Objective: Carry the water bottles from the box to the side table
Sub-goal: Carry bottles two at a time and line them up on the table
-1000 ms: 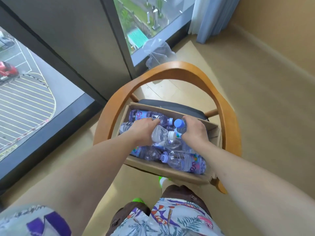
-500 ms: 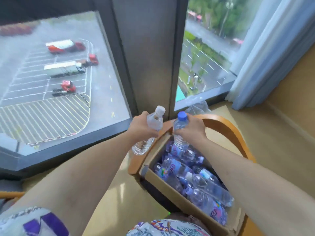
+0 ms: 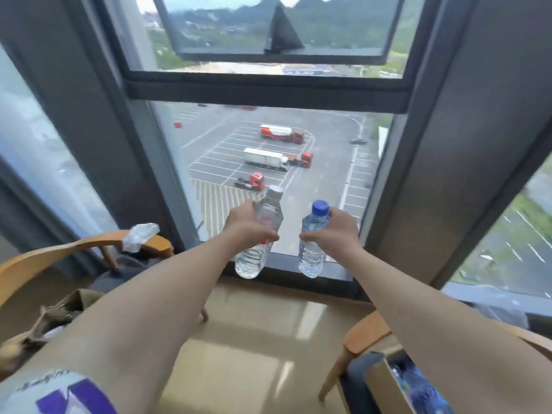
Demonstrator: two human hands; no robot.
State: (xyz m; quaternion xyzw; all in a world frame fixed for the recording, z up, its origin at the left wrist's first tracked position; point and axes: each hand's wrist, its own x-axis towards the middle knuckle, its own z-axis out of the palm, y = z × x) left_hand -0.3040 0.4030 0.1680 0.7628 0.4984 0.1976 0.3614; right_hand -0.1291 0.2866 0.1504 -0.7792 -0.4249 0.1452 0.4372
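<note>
A band of bare glossy floor point(image 3: 254, 339) is lying open across the lower middle of the frame, hemmed by a wooden chair point(image 3: 44, 258) at the left edge, the chair point(image 3: 364, 333) bearing the cardboard box point(image 3: 385, 386) at the lower right, and the window frame point(image 3: 268, 91) ahead. Both arms are reaching straight forward at centre frame. The left hand point(image 3: 246, 225) is gripping the white-capped bottle point(image 3: 260, 234), tilted rightward at its top, while the right hand point(image 3: 339, 231) is gripping the blue-capped bottle point(image 3: 313, 243) nearly upright just beside it, the two bottles apart.
</note>
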